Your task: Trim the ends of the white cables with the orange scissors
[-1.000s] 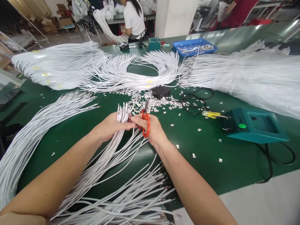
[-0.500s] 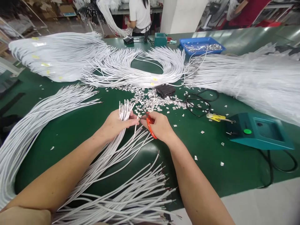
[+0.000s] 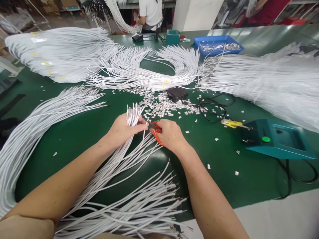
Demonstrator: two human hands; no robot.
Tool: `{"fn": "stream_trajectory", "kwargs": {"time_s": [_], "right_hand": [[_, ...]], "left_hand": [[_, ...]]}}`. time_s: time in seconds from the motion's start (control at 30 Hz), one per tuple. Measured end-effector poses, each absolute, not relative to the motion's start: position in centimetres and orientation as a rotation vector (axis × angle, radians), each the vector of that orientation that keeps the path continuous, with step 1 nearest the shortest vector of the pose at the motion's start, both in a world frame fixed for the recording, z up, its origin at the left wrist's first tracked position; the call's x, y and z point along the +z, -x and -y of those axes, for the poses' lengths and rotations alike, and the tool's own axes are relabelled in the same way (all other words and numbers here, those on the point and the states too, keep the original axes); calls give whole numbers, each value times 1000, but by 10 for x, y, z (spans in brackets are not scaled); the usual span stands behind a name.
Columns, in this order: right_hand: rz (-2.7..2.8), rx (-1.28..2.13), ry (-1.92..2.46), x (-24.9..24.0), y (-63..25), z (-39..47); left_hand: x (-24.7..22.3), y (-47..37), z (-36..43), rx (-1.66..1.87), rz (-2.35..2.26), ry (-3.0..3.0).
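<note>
My left hand (image 3: 122, 128) is wrapped round a bundle of white cables (image 3: 133, 116), whose ends point up above the fingers. Between its thumb and fingertips one cable end sticks out to the right. My right hand (image 3: 170, 134) grips red-handled pliers (image 3: 157, 134), their dark jaws at that cable end beside my left thumb. More loose white cables (image 3: 147, 199) fan out below the hands. Just beyond the hands, many small silvery pieces (image 3: 159, 104) lie scattered on the green table (image 3: 82, 132).
A teal device (image 3: 279, 139) with a yellow-handled tool (image 3: 233, 123) stands at the right. Behind are a black box (image 3: 177, 94), a blue tray (image 3: 216, 51), and large cable bundles (image 3: 59, 54). A curved bundle (image 3: 32, 132) lies left. A person (image 3: 151, 15) is across the table.
The right hand has turned slightly, and the pliers' dark jaws now show at the cable end by my left thumb. The whole view has shifted a little.
</note>
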State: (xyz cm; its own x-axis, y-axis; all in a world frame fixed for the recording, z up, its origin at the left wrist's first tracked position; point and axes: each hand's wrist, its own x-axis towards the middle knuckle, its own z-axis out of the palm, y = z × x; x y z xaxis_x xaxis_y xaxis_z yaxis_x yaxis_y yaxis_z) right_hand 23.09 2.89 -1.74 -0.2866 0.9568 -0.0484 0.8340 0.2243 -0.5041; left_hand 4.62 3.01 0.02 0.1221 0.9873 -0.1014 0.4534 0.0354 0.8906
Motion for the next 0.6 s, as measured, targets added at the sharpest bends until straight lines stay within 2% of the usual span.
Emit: {"fn": "stream_trajectory", "kwargs": {"time_s": [0.3,0.4,0.5,0.6], "right_hand": [[2191,693,1629,-22,-231,-30],[2004,883,1584,-20,-234,-32],[1576,1177,1406,-15,-232,-32],[1274,1334,1226,-13,-224,-30]], "left_hand": [[-1,-43,-30,790,-1462,-1527],[4,-45,-29,761,-1489,-1549],[6,-48,-27,746,-1536,-1609],[6,-50,-26,747,-1554,-1654]]}}
